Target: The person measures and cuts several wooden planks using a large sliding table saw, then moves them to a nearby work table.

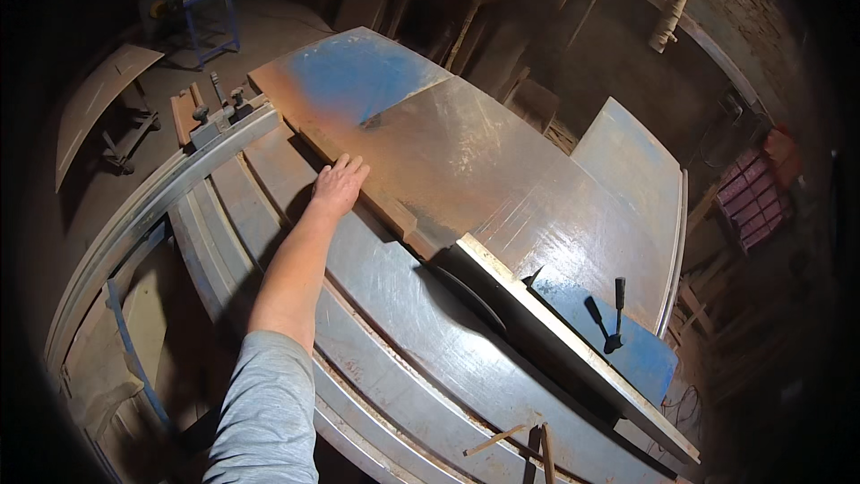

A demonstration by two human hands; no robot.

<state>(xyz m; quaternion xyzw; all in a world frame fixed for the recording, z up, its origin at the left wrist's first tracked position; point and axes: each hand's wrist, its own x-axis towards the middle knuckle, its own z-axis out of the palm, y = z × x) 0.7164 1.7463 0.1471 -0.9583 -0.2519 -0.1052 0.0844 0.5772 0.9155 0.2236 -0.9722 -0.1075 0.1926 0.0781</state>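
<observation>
My left hand (341,181), its arm in a grey sleeve, lies over a long narrow wooden strip (386,207), fingers bent across it. The strip lies lengthwise on a sliding table saw, beside the gap between its sliding table (376,269) and the wide dusty main table (443,141). Beyond the strip's near end, a dark curved edge (470,292), perhaps the blade or its guard, shows beside a long pale-edged board (578,333). My right hand is out of view.
A metal crosscut fence with clamp knobs (222,124) spans the left side. A black lever (617,316) stands on a blue plate at right. Thin wood offcuts (496,440) lie near the bottom. Further off are a blue-framed stand (211,20) and a wheeled cart with a panel (101,107).
</observation>
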